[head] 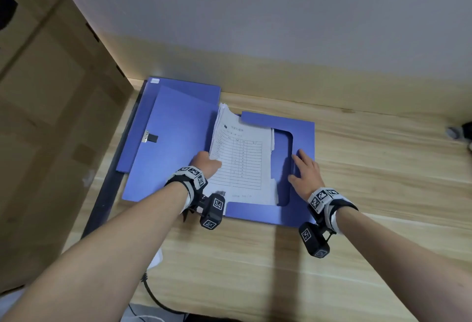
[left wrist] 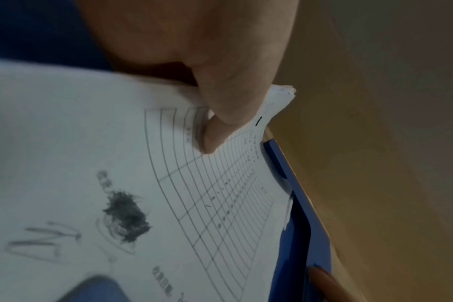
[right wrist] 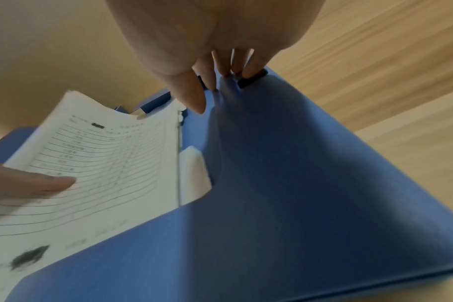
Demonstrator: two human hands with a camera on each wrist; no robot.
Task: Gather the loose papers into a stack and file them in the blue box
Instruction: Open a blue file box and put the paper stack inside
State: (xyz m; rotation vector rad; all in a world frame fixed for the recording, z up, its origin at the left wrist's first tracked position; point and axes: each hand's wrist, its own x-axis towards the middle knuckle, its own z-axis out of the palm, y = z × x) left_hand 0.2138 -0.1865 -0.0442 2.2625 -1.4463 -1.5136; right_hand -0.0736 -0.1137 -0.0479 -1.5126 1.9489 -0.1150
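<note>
The blue box [head: 296,125] lies open on the wooden desk, its lid [head: 176,127] folded out to the left. A stack of printed papers [head: 242,158] sits tilted in the box, its left edge raised. My left hand [head: 205,164] grips that left edge, thumb on top of the sheets [left wrist: 215,126]. The papers [left wrist: 168,214] show a lined table and a dark smudge. My right hand [head: 305,171] rests with straight fingers on the box's right flap [right wrist: 297,183], fingertips [right wrist: 225,69] at its far edge. Beside that flap, the papers [right wrist: 103,163] slope down into the box.
A large cardboard carton [head: 46,107] stands against the desk's left side. The wall [head: 281,28] runs close behind the box. A dark object [head: 462,132] lies at the desk's far right edge. A black cable [head: 153,293] hangs at the near edge.
</note>
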